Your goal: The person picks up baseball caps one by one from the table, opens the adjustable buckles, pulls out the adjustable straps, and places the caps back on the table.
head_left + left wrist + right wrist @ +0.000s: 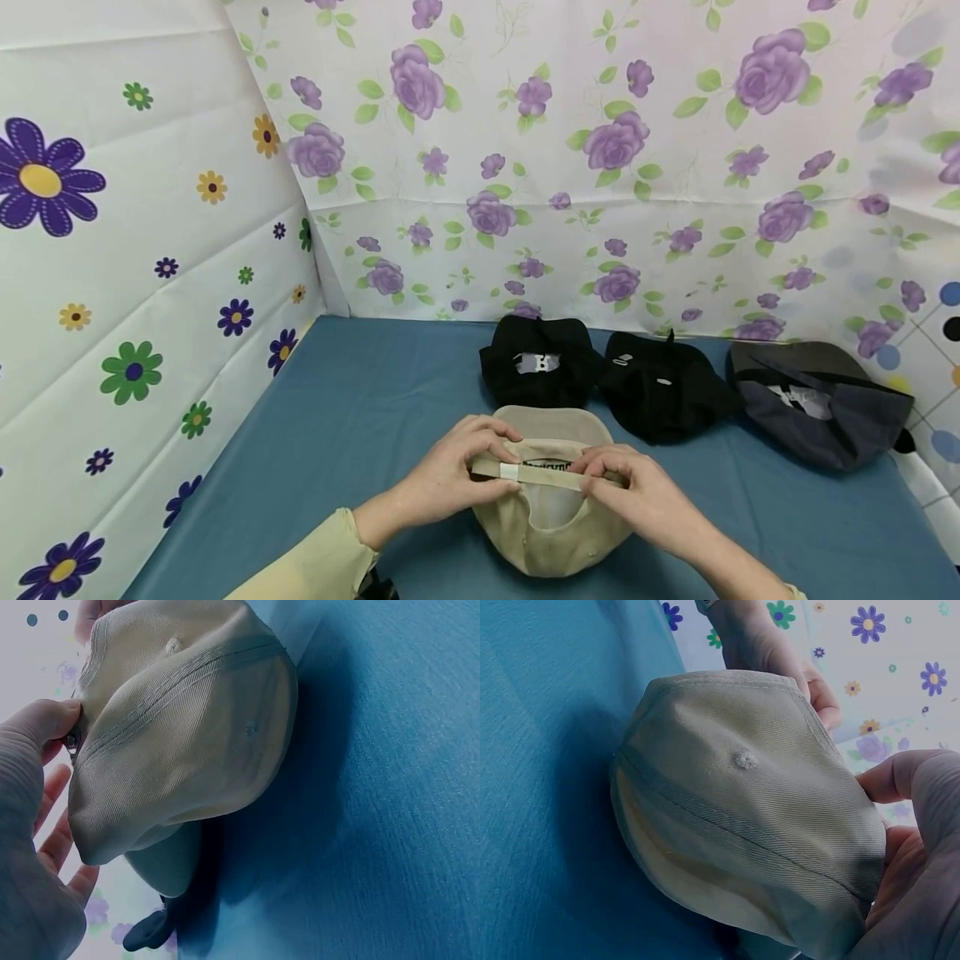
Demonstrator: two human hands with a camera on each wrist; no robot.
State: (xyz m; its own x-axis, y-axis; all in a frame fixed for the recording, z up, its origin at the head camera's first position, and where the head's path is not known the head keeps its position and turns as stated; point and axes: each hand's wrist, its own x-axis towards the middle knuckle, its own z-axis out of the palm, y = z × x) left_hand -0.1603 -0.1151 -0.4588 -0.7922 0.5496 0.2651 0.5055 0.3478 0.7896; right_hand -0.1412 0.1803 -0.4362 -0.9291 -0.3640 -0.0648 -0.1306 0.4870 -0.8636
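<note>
A beige baseball cap (551, 546) is tipped up over the blue cloth, its brim (555, 421) pointing away and its back strap towards me. My left hand (465, 467) pinches the left end of the strap, beside a small white tag (509, 472). At the strap's right end my right hand (637, 492) grips the cap's edge between thumb and fingers. Dark lettering inside the cap shows partly above the strap. In the left wrist view the thumb presses near a metal snap (72, 740) on the cap's edge; the right wrist view shows the cap's stitched panels (735, 787).
Behind the beige cap stand two black caps (540, 379) (663, 408), the left one with a white letter patch. To the right lies a dark grey cap (817, 417). Blue cloth (337, 400) covers the table, with flowered sheets (487, 208) hanging behind and at left.
</note>
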